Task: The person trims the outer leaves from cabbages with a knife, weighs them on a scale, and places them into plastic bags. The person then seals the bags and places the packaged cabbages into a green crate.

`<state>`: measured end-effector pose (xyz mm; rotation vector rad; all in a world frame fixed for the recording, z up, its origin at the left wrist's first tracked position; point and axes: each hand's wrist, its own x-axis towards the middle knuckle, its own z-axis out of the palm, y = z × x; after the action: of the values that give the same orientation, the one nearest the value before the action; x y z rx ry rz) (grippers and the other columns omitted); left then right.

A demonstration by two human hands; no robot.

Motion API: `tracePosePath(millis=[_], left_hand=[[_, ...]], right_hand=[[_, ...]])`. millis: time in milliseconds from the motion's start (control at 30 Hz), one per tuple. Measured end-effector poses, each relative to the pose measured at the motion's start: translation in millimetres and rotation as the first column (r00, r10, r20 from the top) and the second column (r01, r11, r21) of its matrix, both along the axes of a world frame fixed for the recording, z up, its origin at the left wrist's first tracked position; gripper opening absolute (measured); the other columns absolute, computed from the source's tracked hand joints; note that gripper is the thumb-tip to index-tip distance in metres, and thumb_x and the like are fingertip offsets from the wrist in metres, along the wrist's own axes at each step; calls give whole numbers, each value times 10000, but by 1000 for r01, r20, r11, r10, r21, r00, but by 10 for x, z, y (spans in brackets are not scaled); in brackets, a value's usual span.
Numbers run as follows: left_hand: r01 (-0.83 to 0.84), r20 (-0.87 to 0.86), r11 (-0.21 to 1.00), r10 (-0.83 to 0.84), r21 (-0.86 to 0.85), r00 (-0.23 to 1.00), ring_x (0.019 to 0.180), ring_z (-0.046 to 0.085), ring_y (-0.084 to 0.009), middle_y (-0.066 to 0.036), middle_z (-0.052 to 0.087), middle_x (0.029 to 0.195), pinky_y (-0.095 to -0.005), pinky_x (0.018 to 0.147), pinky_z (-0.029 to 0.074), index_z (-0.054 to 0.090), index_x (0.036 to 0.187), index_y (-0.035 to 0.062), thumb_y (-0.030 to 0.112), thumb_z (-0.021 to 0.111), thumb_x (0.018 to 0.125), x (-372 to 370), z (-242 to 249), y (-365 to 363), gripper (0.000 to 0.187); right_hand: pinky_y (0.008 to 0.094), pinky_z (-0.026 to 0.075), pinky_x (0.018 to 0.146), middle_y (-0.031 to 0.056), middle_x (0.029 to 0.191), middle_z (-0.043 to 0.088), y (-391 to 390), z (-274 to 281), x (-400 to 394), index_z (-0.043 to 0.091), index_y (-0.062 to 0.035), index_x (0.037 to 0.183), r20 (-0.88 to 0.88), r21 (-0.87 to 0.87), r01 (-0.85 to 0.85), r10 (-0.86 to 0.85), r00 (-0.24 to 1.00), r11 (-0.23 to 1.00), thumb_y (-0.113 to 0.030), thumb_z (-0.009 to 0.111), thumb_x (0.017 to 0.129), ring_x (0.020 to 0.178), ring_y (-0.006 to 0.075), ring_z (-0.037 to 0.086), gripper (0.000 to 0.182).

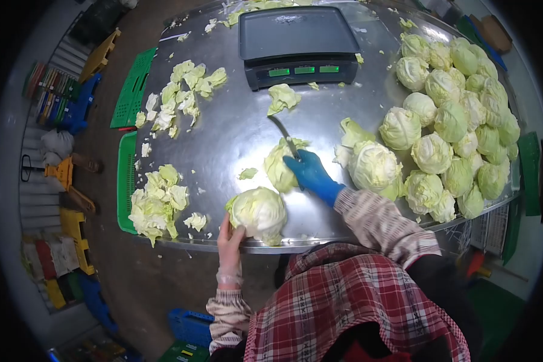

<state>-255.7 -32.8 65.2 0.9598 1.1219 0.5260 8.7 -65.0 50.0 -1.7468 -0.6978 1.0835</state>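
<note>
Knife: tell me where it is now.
In the head view, the knife is near the centre, in the gloved right hand, its blade pointing toward the scale.

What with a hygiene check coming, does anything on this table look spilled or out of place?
Mostly trimmings: loose leaves spill to the near left edge of the table, and more lie scattered beyond, looking untidy next to the heaped cabbages. They may just be ordinary waste. No cabbage looks plainly damaged.

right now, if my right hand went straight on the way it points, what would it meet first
Likely the loose cabbage leaf by the right hand's fingers, though depth is unclear; it might pass above.
</note>
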Motion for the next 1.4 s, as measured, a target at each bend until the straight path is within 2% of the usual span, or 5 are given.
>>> tracePosePath(millis=[233, 433, 767, 867, 1400], left_hand=[[-100, 34, 981, 96, 165, 995, 1164, 434, -255, -157, 394, 1281, -341, 985, 383, 192, 1404, 17, 74, 739, 680, 318, 66, -289, 910], [44, -145, 896, 23, 442, 989, 1231, 368, -284, -194, 304, 1356, -392, 1025, 336, 196, 1399, 3, 173, 825, 580, 335, -136, -375, 1047], [620, -605, 335, -162, 709, 779, 1287, 313, -330, -223, 271, 1394, -400, 1059, 281, 222, 1384, -39, 256, 840, 570, 619, 280, -168, 1064], [405, -427, 761, -187, 506, 885, 1303, 265, -375, -252, 248, 1398, -428, 1070, 253, 219, 1385, -28, 287, 853, 546, 575, 174, -271, 1097], [212, -347, 747, 26, 630, 937, 1242, 324, -305, -228, 248, 1364, -402, 1026, 309, 115, 1392, -70, 295, 864, 549, 837, -8, -645, 1185]], right_hand=[[329, 505, 633, 159, 830, 650, 161, 18, 77, 527, -21, 1208, 606, 192, 43, -153, 781, 980, -276, 660, 823, 680, 233, 630, 481], [344, 496, 806, 158, 1056, 637, -308, 240, -299, 529, -107, 1251, 314, -156, -536, 556, 769, 830, -474, 587, 838, 894, 292, 641, 557], [340, 499, 761, 159, 976, 657, -599, -6, -121, 583, -120, 1199, 414, 129, -383, 301, 859, 915, -368, 580, 871, 844, 265, 648, 412], [342, 503, 755, 154, 1032, 640, -732, 3, -11, 566, -126, 1222, 280, 4, -377, 360, 890, 926, -336, 587, 869, 846, 272, 643, 411], [364, 497, 492, 230, 1114, 559, -942, 545, -181, 349, 42, 1320, 701, -235, -510, 508, 500, 827, -431, 551, 861, 603, 286, 627, 689]])
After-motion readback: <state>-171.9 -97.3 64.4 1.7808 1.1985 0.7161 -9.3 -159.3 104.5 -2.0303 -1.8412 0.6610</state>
